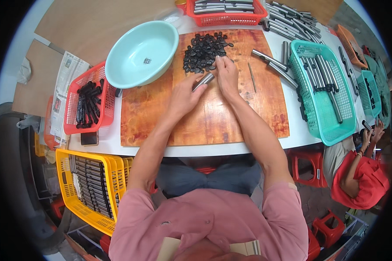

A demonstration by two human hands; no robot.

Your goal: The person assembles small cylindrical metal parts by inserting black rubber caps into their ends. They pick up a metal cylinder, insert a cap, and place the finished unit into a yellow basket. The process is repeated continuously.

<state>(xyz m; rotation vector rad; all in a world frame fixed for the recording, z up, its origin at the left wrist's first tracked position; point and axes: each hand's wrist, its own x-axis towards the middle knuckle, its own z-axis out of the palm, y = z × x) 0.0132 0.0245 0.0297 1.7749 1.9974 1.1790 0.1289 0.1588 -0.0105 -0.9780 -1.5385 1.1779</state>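
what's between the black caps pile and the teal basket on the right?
In the head view, between the pile of black caps and the teal basket lie a thin rod and loose metal tubes on the wooden board.

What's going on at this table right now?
A person sits at a wooden board. The left hand holds a short metal tube, while the right hand reaches into the pile of small black caps. More tubes fill the green basket; an empty mint bowl sits alongside.
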